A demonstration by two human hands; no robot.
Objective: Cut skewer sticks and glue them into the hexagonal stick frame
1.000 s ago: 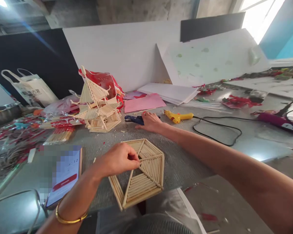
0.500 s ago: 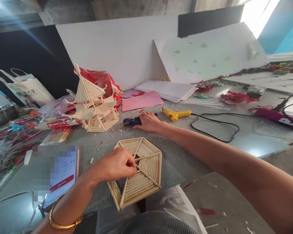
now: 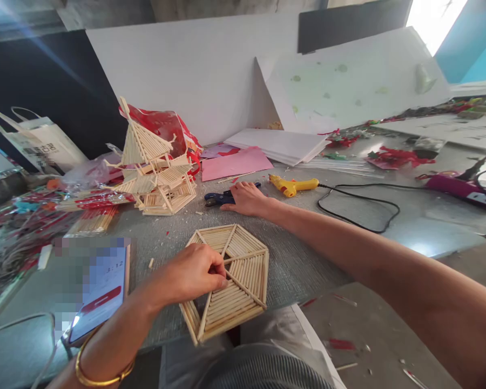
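An octagonal panel of thin wooden sticks (image 3: pixel 237 302) lies at the table's front edge, with an open gap at its lower left. My left hand (image 3: pixel 200 273) is closed over the panel's middle, its thumb and fingers pinched near the centre; what they grip is hidden. Farther back, my right hand (image 3: pixel 247 198) rests with its fingers curled over the dark blue pliers (image 3: pixel 215 200), whose jaws point left. Just right of that hand is a yellow glue gun (image 3: pixel 297 186). A stick-built pagoda model (image 3: pixel 157 181) stands at the back left.
A phone (image 3: pixel 101 294) lies at the left front, near plastic-wrapped stick bundles (image 3: pixel 93 200). Pink paper (image 3: pixel 237 163) and white boards (image 3: pixel 281 143) lie at the back. A black cord (image 3: pixel 360 186) runs right toward a purple power strip (image 3: pixel 464 190).
The whole view has shifted slightly. My hands keep nearly the same places on the panel and the pliers.
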